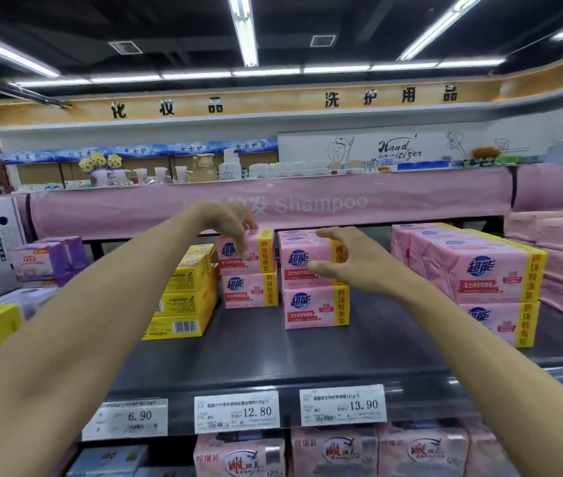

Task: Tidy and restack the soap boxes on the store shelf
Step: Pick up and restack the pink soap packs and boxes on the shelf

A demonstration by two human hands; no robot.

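Two short stacks of pink soap boxes stand side by side on the dark shelf (256,342). My left hand (230,223) reaches down onto the top box of the left stack (254,251), with fingers curled over its top and front. My right hand (348,259) wraps the top box of the right stack (299,258), thumb on the front and fingers over the top right corner. Under each top box lies another pink box, the left one (250,290) set further back than the right one (316,308).
Yellow soap boxes (183,297) are stacked to the left, purple boxes (46,261) beyond them. A bigger pink stack (486,270) stands on the right, plain pink packs (562,256) past it. Price tags (237,411) line the shelf edge; a pink Shampoo banner (321,203) hangs above.
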